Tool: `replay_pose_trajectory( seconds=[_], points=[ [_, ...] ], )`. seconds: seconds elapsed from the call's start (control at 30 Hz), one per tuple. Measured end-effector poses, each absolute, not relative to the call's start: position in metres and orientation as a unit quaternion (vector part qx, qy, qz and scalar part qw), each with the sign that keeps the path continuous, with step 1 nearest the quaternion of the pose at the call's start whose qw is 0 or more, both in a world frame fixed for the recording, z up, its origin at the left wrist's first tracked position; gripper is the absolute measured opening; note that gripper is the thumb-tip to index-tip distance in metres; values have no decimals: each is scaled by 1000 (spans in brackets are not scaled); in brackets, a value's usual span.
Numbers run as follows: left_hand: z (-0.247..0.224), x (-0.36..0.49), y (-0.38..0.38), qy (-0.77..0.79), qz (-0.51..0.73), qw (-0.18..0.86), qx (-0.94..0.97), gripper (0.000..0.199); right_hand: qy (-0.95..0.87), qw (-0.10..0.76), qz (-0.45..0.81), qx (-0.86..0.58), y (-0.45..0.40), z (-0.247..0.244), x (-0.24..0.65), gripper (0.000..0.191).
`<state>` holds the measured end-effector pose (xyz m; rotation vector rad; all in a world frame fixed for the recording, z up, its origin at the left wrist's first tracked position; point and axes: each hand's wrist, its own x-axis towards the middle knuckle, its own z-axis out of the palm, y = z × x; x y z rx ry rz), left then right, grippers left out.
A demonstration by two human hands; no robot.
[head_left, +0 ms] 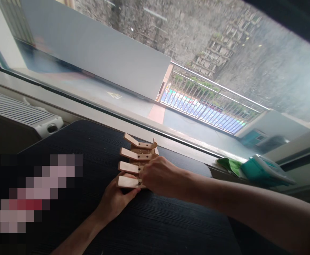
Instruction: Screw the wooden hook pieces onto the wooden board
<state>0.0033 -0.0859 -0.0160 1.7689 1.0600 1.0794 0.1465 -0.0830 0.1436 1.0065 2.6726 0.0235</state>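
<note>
A light wooden hook rack (143, 156) lies on the dark tabletop in front of me. Several flat wooden arms stick out to its left, with small dark screws or holes where they meet the base. My left hand (117, 198) grips the near end of the rack, fingers around its left side and thumb along the near edge. Over the rack's right side, close to the nearest arms, my right hand (157, 175) is closed with its knuckles up. Its fingertips are hidden, so whatever it holds cannot be made out.
The black table (176, 226) stands against a window sill (96, 115). A white radiator (19, 109) is at the left. A teal plastic box (264, 171) and a green cloth (228, 165) rest at the right by the window. A pixelated patch covers the lower left.
</note>
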Motion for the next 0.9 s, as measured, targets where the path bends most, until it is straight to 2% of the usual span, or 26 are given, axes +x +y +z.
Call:
replay_pose_trajectory(
  seconds=[0.17,0.23,0.43,0.53,0.63,0.77,0.9],
  points=[
    [-23,3,-84,412,421,394,705,20,833,190,-73,514,-84,155,146,24],
    [-24,3,-84,410,428,382,709,20,816,202,-80,536,-86,160,143,26],
    [-19,3,-86,409,433,380,708,19,897,188,-59,395,-89,169,139,12],
    [-17,2,-86,408,430,373,714,18,931,201,18,305,-90,168,137,17],
    [-18,1,-85,405,436,359,719,17,944,208,43,253,-89,164,136,20],
    [-19,1,-85,398,430,363,724,14,951,159,34,262,-90,153,138,19],
    [-19,2,-85,408,433,374,711,16,900,117,-11,421,-95,140,150,18]
  ],
)
